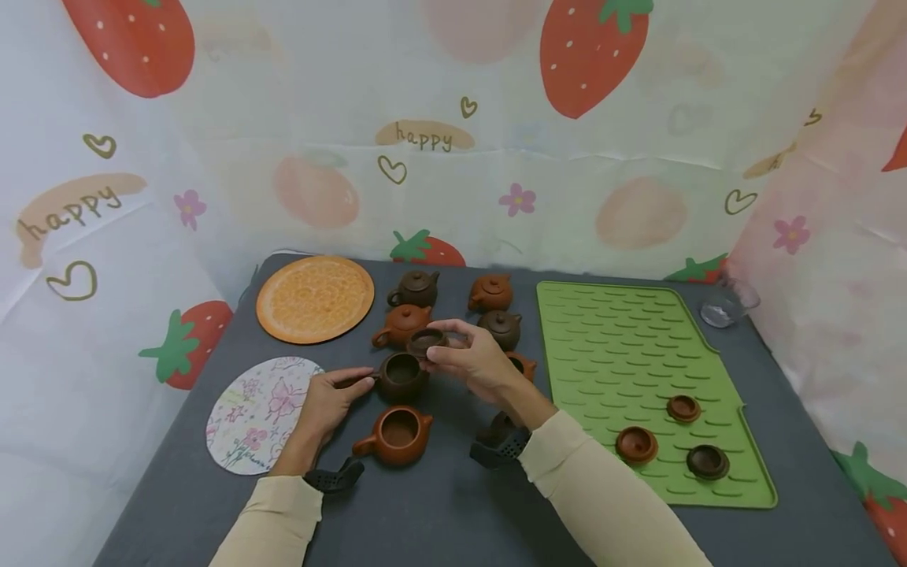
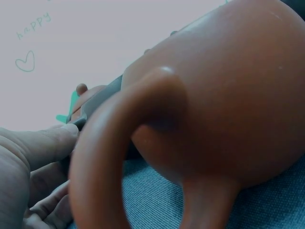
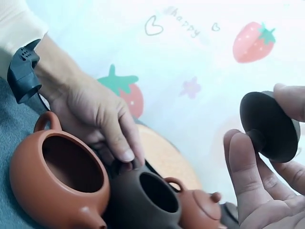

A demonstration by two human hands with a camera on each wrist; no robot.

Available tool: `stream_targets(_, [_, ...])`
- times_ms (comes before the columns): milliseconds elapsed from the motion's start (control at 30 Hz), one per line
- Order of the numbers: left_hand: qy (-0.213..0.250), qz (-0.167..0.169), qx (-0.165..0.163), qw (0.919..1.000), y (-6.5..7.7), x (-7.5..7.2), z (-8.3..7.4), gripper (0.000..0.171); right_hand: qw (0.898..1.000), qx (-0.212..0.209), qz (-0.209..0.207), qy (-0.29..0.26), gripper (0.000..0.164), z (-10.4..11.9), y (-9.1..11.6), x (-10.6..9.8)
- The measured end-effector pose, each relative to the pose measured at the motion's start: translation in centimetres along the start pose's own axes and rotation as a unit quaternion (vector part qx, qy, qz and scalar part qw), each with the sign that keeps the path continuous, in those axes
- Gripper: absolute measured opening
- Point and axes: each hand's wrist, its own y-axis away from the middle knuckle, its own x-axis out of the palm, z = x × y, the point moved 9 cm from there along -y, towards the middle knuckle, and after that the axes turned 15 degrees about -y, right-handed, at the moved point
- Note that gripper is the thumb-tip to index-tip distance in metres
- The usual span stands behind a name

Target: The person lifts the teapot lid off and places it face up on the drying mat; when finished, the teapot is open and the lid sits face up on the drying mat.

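My left hand [image 1: 326,405] pinches the handle of a dark brown clay teapot [image 1: 401,391], which stands lidless with its round mouth facing up. Between the thumb and fingers of my right hand [image 1: 473,361] is a dark teapot lid [image 1: 427,342], held just above and behind that teapot's mouth. The right wrist view shows the lid [image 3: 274,126] tilted, with fingertips at its knob and rim. Closer to me sits a reddish-brown teapot [image 1: 405,457], also lidless; its body [image 2: 238,95] and handle fill much of the left wrist view.
Lidded teapots stand behind the hands, among them a red one [image 1: 407,321] and a dark one [image 1: 501,329]. A green mat [image 1: 609,354] on the right bears three lids. Two round mats, orange [image 1: 315,299] and flowered [image 1: 244,417], lie left; a clear glass [image 1: 721,309] is back right.
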Motion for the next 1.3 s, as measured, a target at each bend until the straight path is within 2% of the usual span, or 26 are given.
stream_targets(167, [0.004,0.003,0.000,1.0000,-0.1,0.0,0.1,0.029,0.999,-0.003,0.016,0.032,0.051,1.3,1.2,0.3])
stream_targets(267, [0.002,0.006,0.001,1.0000,0.4,-0.2,-1.0,0.029,0.998,-0.008,0.025,0.052,0.053,1.9,1.7,0.3])
stream_targets(367, [0.008,0.004,0.006,0.9999,0.4,-0.2,-1.1,0.029,0.995,-0.017,0.021,0.099,0.055,2.7,2.4,0.2])
stream_targets(500, [0.015,-0.003,0.012,0.9998,-0.2,0.1,0.1,0.028,0.983,-0.029,0.004,0.180,0.056,3.9,3.4,-0.1])
stream_targets(767, [0.016,-0.003,0.010,0.9998,-0.3,0.0,0.3,0.027,0.961,-0.045,0.007,0.272,0.055,6.0,5.6,-0.6])
stream_targets(933, [0.017,-0.005,0.012,0.9998,-0.2,-0.2,0.1,0.027,0.952,-0.051,0.008,0.301,0.055,7.0,6.9,-1.3])
stream_targets(1133, [0.016,-0.009,0.017,0.9997,-0.2,-0.3,0.0,0.027,0.952,-0.050,0.001,0.302,0.057,7.9,8.4,-2.6])
stream_targets(1300, [0.016,-0.007,0.019,0.9997,-0.2,-0.2,0.1,0.028,0.948,-0.052,-0.002,0.314,0.057,8.6,9.7,-3.9])
